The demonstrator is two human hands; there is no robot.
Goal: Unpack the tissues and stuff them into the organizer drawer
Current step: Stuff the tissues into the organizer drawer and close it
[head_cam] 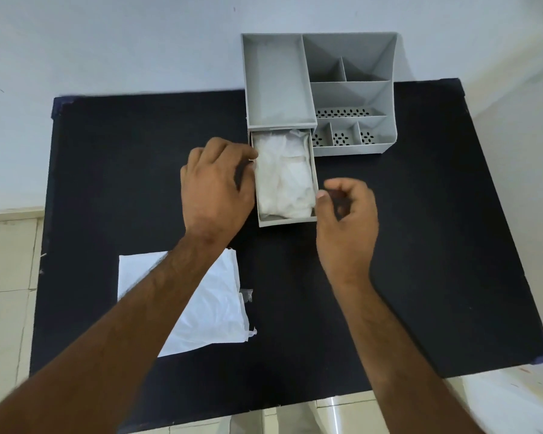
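Observation:
A grey desk organizer (276, 83) stands at the back of the black table. Its drawer (287, 221) is pulled out toward me and is packed with crumpled white tissues (282, 177). My left hand (215, 186) rests against the drawer's left wall, fingers curled at its rim. My right hand (347, 211) hovers just right of the drawer, fingers loosely curled, thumb near the right wall, holding nothing. A flat white tissue wrapper (213, 311) lies on the table near me, partly under my left forearm.
The organizer's right half has several open compartments (348, 67), some with perforated floors. The black table (436, 245) backs onto a pale wall. Tiled floor shows at the left and front edges.

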